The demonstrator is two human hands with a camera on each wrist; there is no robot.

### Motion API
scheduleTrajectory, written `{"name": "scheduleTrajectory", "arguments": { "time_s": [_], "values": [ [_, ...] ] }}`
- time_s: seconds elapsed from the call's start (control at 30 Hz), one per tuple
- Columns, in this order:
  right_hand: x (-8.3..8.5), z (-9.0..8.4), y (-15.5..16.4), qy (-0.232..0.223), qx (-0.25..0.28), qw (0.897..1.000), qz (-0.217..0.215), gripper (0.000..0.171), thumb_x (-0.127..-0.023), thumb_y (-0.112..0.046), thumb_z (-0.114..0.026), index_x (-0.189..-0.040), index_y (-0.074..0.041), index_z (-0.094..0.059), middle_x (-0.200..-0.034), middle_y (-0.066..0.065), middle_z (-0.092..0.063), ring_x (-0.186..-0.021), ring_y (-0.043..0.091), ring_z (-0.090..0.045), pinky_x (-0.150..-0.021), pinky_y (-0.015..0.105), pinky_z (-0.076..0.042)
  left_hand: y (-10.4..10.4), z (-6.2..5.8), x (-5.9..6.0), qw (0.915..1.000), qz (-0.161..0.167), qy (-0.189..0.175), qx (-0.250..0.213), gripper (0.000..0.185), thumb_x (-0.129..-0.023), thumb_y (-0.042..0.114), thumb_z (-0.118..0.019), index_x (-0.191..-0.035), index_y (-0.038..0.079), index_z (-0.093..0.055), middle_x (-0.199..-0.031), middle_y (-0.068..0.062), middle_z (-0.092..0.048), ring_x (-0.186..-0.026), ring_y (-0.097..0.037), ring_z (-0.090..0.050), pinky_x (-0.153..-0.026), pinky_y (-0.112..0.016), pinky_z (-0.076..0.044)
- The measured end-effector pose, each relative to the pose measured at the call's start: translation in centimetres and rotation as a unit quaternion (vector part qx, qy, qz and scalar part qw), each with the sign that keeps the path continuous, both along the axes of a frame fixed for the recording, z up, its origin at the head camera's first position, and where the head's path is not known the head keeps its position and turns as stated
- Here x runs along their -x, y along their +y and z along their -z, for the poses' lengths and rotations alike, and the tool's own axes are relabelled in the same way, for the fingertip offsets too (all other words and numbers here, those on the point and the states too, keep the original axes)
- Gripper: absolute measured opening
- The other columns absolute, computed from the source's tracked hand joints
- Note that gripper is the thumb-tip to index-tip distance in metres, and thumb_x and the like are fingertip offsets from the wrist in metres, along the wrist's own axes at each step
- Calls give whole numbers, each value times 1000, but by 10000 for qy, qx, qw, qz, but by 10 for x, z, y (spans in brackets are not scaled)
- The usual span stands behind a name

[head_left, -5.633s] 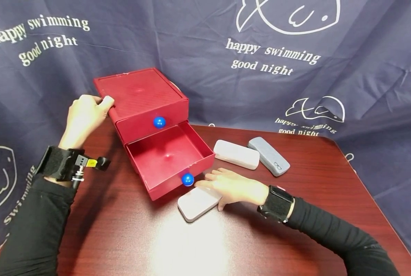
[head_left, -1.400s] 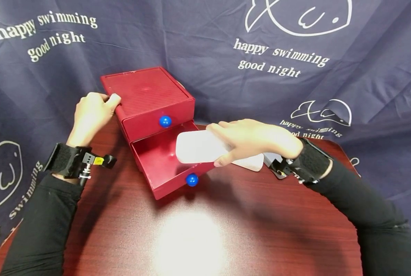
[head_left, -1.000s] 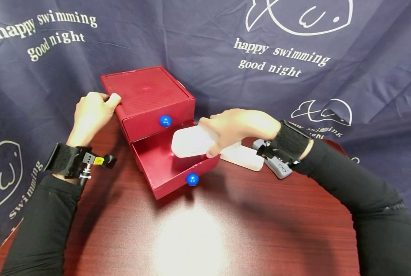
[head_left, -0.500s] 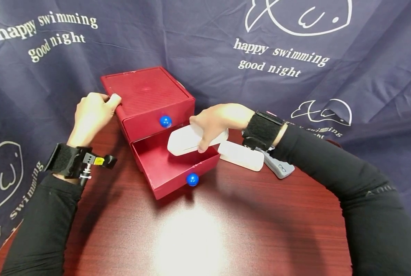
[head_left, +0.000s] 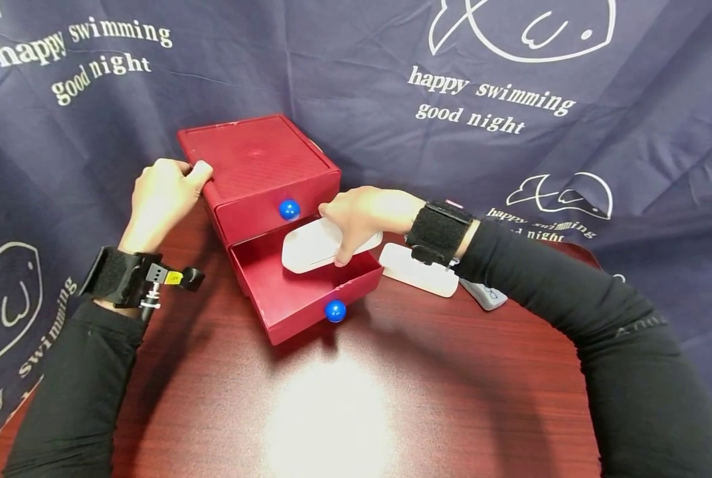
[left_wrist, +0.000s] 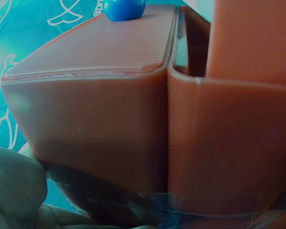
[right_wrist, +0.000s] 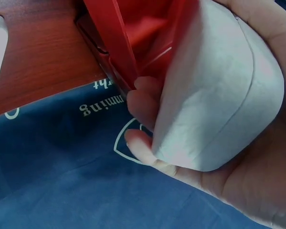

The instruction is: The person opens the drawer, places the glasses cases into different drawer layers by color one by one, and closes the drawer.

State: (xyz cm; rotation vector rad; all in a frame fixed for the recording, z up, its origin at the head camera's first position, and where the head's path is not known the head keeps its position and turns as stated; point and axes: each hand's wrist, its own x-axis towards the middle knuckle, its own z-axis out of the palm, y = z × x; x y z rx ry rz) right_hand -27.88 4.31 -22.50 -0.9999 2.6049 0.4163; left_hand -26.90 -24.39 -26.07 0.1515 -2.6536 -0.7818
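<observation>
A: Holding what, and where?
B: Right hand [head_left: 364, 214] grips white glasses case [head_left: 317, 245] over the open lower drawer [head_left: 308, 292]; its long axis runs left-right, left end tilted down.
A: Left hand [head_left: 161, 199]?
B: Curled round the red drawer box [head_left: 254, 159] rear corner on the desk [head_left: 392, 398].

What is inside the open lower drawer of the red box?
A white oblong case, gripped by the right hand, partly inside the red plastic drawer. The floor beneath it is hidden.
</observation>
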Motion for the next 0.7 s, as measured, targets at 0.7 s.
{"name": "scheduleTrajectory", "arguments": {
  "time_s": [0.7],
  "values": [
    [-2, 20, -12, 465, 169, 9978, -436, 76, -75, -48, -80, -134, -9, -51, -122, 7, -64, -110, 24, -64, -96, 40, -52, 0, 1, 0, 10000, -36, -75, 3, 49, -94, 39, -41, -59, 8, -57, -68, -21, -62, -80, -45, -59, -62, -44, -36]
  ]
}}
